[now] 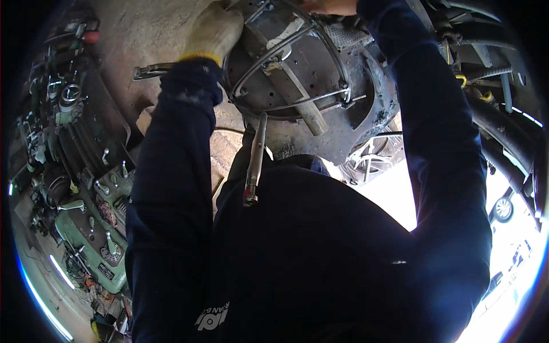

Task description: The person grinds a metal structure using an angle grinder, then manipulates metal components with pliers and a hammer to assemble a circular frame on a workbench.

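Left hand [214, 31], gloved, yellow cuff, at upper left edge of the disc [313, 60]; back of hand toward camera, fingers hidden at top, can't tell if it grips or just rests. Right hand [330, 6] at top edge, past the disc's far side, mostly cut off; can't tell if clenched or released, or what it touches. Grey cloth [346, 35] just below right hand, near right cuff. Disc is upper centre, between the forearms: dark metal, small holes. Wire frame [346, 91] of bent rods over it, rods meeting at lower right. Flat bar [297, 97] runs diagonally across the disc, under the rods, lower end sticking out past the rim. Grey plate [303, 142] below the disc, scuffed. Metal tube [257, 151] nearer the body, left of the bar, reddish band near its lower end. Dark sleeves [171, 171] on both arms. Metal handle [151, 70] sticks out left of the left wrist, over brown ground [143, 28]. Green machine [80, 226] with levers far left. Dark hoses [503, 123] at right, car wheel [503, 210] beyond, bright light around it
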Demonstrator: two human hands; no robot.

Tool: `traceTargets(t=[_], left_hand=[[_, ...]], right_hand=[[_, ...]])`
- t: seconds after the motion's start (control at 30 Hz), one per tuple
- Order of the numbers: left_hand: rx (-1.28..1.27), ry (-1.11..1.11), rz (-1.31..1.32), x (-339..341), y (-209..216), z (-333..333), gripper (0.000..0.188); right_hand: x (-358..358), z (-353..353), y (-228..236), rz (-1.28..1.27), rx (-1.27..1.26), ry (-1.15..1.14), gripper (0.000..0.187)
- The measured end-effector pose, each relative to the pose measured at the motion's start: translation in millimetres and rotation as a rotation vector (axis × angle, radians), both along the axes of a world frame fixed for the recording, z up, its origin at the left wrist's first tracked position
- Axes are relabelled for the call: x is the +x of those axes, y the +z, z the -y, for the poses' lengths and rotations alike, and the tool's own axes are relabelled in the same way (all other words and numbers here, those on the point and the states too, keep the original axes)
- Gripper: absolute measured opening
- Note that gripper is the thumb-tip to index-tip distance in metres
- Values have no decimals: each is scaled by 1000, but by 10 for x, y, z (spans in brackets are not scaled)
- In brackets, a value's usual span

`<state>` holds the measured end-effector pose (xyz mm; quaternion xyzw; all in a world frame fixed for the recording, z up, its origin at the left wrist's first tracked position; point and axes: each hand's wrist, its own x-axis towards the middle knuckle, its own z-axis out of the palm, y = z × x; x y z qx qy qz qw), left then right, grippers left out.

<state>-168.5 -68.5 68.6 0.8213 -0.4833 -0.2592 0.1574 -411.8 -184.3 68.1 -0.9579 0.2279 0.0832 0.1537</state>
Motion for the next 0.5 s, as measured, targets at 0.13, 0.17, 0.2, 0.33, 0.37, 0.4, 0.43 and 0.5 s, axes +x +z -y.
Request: traceTargets(t=[0.13, 0.17, 0.2, 0.33, 0.37, 0.4, 0.43, 0.5], left_hand=[[-685, -397, 145, -202, 16, -656, 41], [-690, -462, 111, -217, 91, -795, 37], [-700, -525, 75, -267, 205, -999, 34], [-643, -399, -70, -217, 232, -1558, 52], [-648, -401, -51, -168, 158, -1650, 59], [-698, -398, -33, -136, 9, -1706, 68], [-631, -389, -56, -163, 27, -1681, 70], [-491, -352, -102, -204, 98, -1690, 72]], right_hand=[[-317, -141, -272, 107, -29, -127, 30], [-374, -173, -365, 138, -31, -147, 27], [-462, -198, -408, 191, -88, -83, 32], [-541, -541, -181, 232, -118, -154, 41], [-535, -602, -94, 199, -65, -203, 39], [-537, -633, -52, 205, -56, -212, 38], [-611, -667, -57, 203, -48, -239, 37], [-661, -665, -89, 200, 0, -273, 35]])
